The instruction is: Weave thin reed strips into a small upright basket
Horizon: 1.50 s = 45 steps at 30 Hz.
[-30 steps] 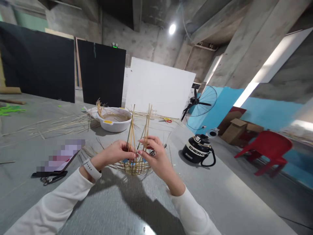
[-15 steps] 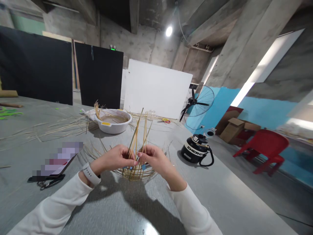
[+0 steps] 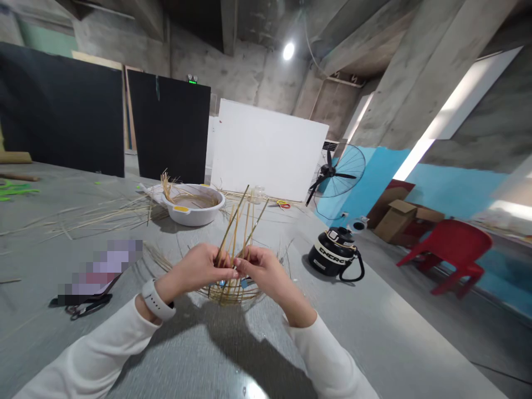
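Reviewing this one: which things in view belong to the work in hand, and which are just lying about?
In the work:
woven basket
upright strips, pinched by left hand and right hand
small blue pieces
probably loose strips, white basin, scissors

Apparently just about:
black jug
pixelated item
green scraps
fan
red chair

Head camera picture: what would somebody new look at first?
Probably the middle, where the left hand and right hand pinch thin strips poking up from a woven piece on the table. Next, maybe the bright red chair off to the right, past the table, and the black jug right of the hands.
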### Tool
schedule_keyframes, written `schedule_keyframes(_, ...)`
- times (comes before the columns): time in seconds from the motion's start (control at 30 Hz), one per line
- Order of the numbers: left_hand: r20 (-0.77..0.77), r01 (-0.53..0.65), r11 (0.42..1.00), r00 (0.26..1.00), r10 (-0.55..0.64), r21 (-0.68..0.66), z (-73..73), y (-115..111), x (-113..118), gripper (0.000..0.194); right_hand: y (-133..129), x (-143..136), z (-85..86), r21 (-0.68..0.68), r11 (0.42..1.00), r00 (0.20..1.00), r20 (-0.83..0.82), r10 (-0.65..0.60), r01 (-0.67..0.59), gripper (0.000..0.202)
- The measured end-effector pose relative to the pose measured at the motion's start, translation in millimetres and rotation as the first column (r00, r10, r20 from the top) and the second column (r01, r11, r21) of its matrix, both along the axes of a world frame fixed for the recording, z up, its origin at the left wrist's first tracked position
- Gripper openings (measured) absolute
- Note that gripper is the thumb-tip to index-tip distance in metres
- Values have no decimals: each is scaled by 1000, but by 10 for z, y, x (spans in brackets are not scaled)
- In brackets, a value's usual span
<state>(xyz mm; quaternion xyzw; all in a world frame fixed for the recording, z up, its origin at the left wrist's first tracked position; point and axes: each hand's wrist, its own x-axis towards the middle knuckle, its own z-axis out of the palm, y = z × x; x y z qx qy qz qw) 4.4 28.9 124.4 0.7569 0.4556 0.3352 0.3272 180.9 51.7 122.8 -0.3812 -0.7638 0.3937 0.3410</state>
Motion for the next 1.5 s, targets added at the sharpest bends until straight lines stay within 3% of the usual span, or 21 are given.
schedule_keyframes(0.23,123,106,993,988,-98,-61,-62,94,-54,32,-23,12,51,20,1000,999,-42,-17,18,22)
schedule_keyframes(0.43,184,85,986,981,-58,-140,-100,134,-79,30,-27,2,75,-17,1000,993,-114,-17,15,20)
schedule_keyframes(0.7,131,140,980,984,-121,-144,-94,169,-113,32,26,41,65,-147,984,979,-193,67,-96,21)
schedule_keyframes(0.93,162,125,984,981,-104,-128,-117,185,-93,28,45,79,54,-207,972,976,-208,64,-107,28)
schedule_keyframes(1.2,150,110,981,985,-87,-159,-101,175,-86,30,66,147,62,-277,937,962,-227,153,-214,35)
schedule_keyframes(1.5,185,99,983,980,-70,-154,-120,206,-105,26,69,69,-8,-123,984,977,-182,109,-132,27)
